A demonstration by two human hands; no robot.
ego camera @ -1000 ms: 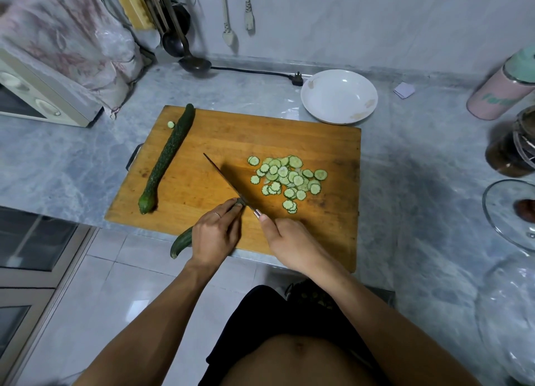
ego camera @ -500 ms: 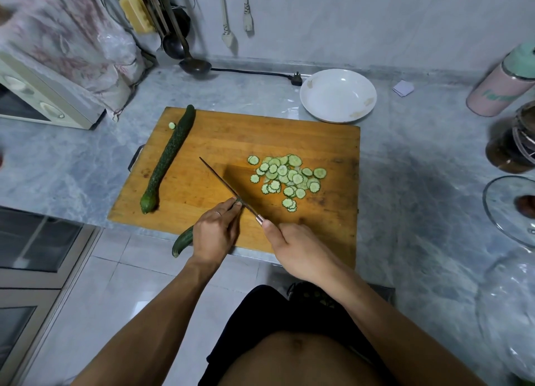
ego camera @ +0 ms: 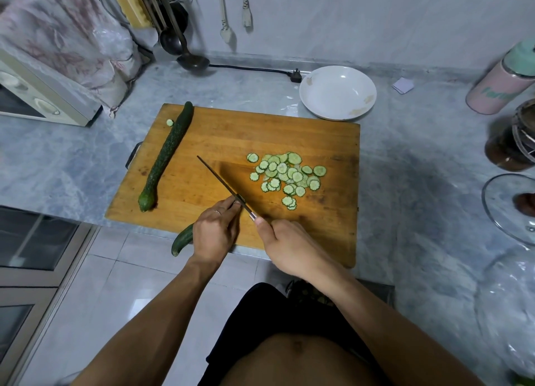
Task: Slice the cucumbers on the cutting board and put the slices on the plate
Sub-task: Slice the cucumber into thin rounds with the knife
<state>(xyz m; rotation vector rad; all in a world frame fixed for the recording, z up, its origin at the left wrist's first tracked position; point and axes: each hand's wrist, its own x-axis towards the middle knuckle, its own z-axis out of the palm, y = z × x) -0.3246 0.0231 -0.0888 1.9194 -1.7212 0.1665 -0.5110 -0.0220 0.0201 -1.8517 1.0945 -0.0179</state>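
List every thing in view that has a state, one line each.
left hand: grips the cucumber being cut
right hand: grips the knife
knife: blade edge down at the cucumber's cut end
cucumber being cut: part sliced, tail overhangs the board
whole cucumber: uncut, lying on the cutting board
slices: piled on the board
plate: no slices yet

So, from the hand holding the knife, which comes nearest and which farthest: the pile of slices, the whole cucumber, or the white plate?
Measured from the right hand in the head view:
1. Pile of slices, just beyond it on the cutting board.
2. Whole cucumber, across the board along its left edge.
3. White plate, off the board, behind its far right corner.
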